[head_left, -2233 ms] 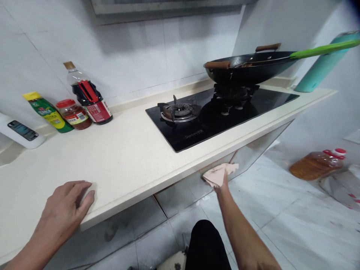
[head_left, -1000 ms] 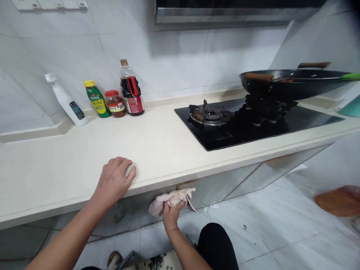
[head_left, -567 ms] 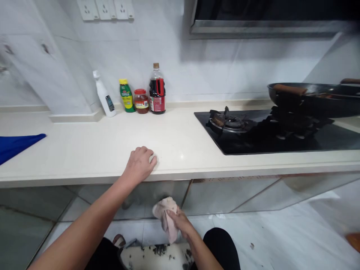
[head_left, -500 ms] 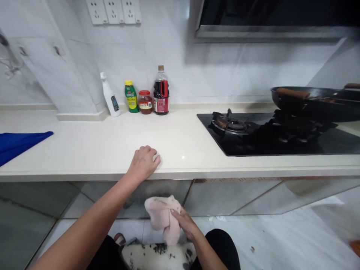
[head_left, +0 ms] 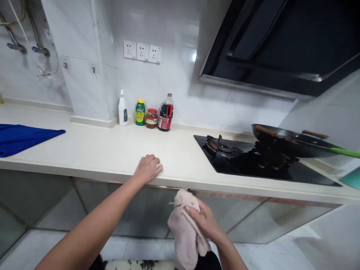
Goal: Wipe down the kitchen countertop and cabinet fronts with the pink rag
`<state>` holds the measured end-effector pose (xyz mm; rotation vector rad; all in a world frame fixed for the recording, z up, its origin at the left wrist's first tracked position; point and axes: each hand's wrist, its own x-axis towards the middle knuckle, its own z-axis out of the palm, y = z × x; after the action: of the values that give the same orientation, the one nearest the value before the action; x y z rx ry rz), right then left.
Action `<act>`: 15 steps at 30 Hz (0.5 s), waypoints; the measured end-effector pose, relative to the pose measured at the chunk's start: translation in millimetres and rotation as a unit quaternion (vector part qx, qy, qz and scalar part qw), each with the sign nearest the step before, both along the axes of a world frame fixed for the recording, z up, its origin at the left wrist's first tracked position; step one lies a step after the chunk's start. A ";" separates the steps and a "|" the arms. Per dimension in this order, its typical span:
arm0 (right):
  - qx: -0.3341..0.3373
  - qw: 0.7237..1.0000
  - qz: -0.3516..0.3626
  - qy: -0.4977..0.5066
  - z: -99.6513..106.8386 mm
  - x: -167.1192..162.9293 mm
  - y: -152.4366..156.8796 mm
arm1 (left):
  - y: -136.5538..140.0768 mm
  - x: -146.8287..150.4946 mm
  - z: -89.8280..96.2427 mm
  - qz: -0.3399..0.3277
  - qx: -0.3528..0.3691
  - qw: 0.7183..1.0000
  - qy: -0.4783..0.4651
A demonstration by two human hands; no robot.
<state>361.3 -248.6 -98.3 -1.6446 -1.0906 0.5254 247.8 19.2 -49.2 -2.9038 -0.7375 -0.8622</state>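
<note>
My left hand (head_left: 148, 168) rests on the cream countertop (head_left: 112, 146) near its front edge, fingers loosely bent and a little apart, with nothing visible in them. In my right hand (head_left: 204, 219) is a pale pink cloth (head_left: 184, 234), gripped near its top. The cloth hangs bunched in front of the cabinet doors, just below the counter edge, and covers part of the fingers.
Against the wall stand a white spray bottle (head_left: 123, 110), a green bottle with yellow cap (head_left: 140, 113), a red-lidded jar (head_left: 151, 119) and a dark sauce bottle (head_left: 166, 114). A wok (head_left: 298, 140) sits on the gas hob (head_left: 250, 165). Blue fabric (head_left: 28, 138) lies left; a range hood (head_left: 270, 48) overhangs.
My right hand has lifted the pink cloth up and to the right, close to the counter edge. The left hand stays on the countertop. The view has tilted up and turned.
</note>
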 end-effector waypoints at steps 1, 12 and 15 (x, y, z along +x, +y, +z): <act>0.009 1.000 -0.026 -0.015 19.3 8.7 -2.9 | 0.7 0.1 -0.7 0.001 -0.001 1.000 -0.003; 0.013 0.912 -0.338 -0.232 70.4 150.4 35.1 | 1.9 -1.9 -2.4 0.000 -0.012 1.000 -0.012; -0.013 0.857 -0.364 -0.363 38.2 135.1 32.9 | 1.8 -2.3 -3.6 -0.004 -0.014 1.000 -0.015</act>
<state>496.4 -215.7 -60.1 -2.1750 -0.8458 -0.6353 245.4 21.0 -52.8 -2.9262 -0.7470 -0.9069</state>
